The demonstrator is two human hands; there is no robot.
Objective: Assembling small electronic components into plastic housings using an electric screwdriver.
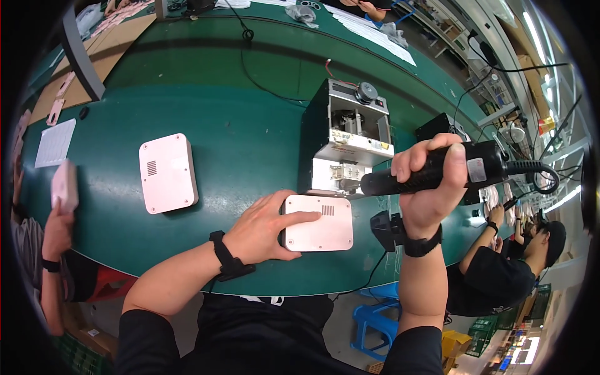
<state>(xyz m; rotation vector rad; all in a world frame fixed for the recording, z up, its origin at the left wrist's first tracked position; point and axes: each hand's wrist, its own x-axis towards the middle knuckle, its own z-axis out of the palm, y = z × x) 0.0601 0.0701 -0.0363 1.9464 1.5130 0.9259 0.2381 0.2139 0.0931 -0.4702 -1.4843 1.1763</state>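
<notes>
A pale pink plastic box (334,234) with rounded corners, a slotted vent and screw holes lies flat on the green table in front of me. My left hand (259,228) grips its left end, the index finger stretched across the top and the thumb along the near edge. In my right hand (434,169) is a black electric screwdriver (406,180), held level with its cord trailing right. Its nose points left and meets the front outlet of a screw feeder (350,147) in the picture; whether they touch I cannot tell. The bit itself is hidden.
Another pink box (167,174) lies to the left on the green table (244,150). At the far left a co-worker's hand (57,231) holds a similar box near a white paper sheet (56,142). Another person (506,269) works at right. A blue stool (375,325) stands below the table.
</notes>
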